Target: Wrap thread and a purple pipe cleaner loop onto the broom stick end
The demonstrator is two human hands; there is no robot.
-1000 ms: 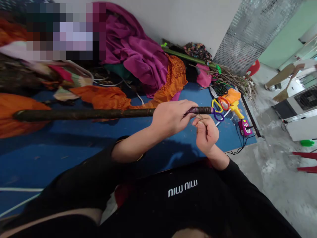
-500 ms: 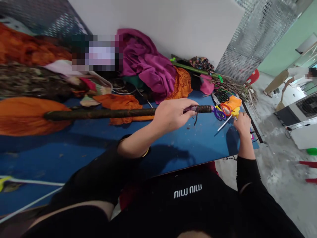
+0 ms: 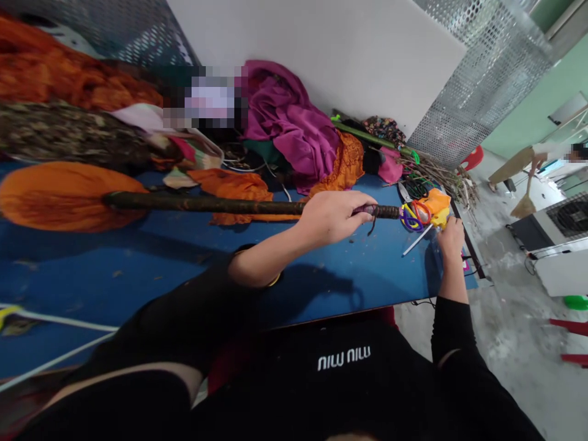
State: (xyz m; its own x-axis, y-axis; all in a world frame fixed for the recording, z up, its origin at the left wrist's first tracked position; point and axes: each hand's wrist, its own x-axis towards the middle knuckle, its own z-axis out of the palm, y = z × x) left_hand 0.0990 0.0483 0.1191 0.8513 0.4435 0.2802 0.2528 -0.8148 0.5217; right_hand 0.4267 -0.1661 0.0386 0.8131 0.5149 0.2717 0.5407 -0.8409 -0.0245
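My left hand (image 3: pixel 337 217) is wrapped round a long dark stick (image 3: pixel 220 204), which lies level above the blue table (image 3: pixel 303 269). An orange cloth bundle (image 3: pixel 68 197) covers the stick's left end. Dark cord binds its right part, and purple, yellow and red loops (image 3: pixel 413 217) sit at the right tip. My right hand (image 3: pixel 451 237) has its fingers bent at a yellow item (image 3: pixel 441 217) beside an orange one (image 3: pixel 435 201); what the fingers hold is partly hidden. A white pen-like stick (image 3: pixel 417 240) slants just left of that hand.
Magenta cloth (image 3: pixel 298 135), orange cloth (image 3: pixel 243 187) and thin twigs (image 3: pixel 436 160) line the table's back. Scissors (image 3: pixel 404 192) lie near the loops. White cord (image 3: pixel 59 321) crosses the lower left. At far right a person (image 3: pixel 528 160) holds a broom.
The view has shifted, so the stick and bundle appear further right. My left hand still grips the stick, and my right hand remains at the yellow item.
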